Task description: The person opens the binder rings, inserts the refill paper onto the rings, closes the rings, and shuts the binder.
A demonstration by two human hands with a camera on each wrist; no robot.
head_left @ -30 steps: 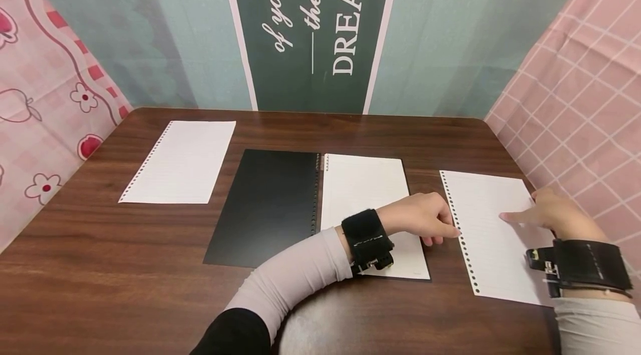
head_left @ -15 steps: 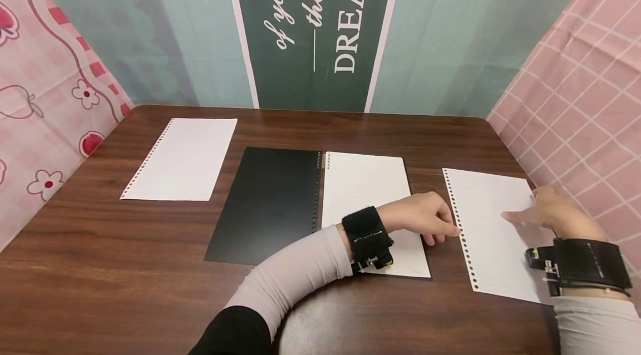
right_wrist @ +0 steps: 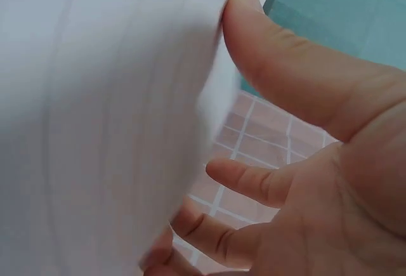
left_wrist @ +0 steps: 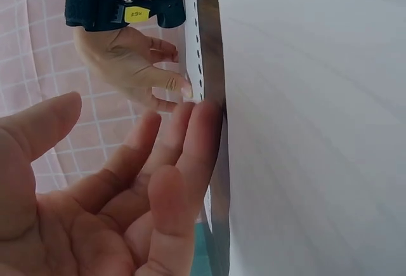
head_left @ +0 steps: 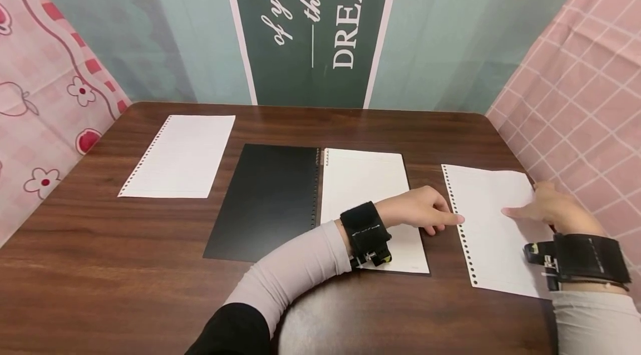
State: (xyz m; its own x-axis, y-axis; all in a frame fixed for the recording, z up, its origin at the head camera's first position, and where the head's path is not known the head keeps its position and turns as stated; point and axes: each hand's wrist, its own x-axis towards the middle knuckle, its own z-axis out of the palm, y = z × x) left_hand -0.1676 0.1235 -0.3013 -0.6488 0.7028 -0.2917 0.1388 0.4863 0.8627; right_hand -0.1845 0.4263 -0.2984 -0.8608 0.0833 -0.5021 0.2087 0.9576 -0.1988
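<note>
A loose-leaf sheet (head_left: 491,243) with a row of punched holes lies at the right side of the table. My right hand (head_left: 558,207) grips its right edge, thumb on the upper face, and the sheet bows in the right wrist view (right_wrist: 127,117). Over the open ring notebook's white page (head_left: 363,177) reaches my left hand (head_left: 418,207), its thumb tip at the sheet's holed edge. In the left wrist view, the left hand's fingers (left_wrist: 196,143) are loosely bent, apart from the thumb, and hold nothing. The notebook's black cover (head_left: 267,193) lies flat to the left.
Another punched sheet (head_left: 180,154) lies at the table's (head_left: 100,266) back left. A blue-green cloth with lettering (head_left: 425,32) hangs behind the table. Pink patterned cloths stand at both sides, the right one (head_left: 576,99) close to my right hand.
The sheet's top edge has bowed a little near its right corner. My left thumb has straightened and reaches slightly further over the holed edge. The view has tilted slightly.
</note>
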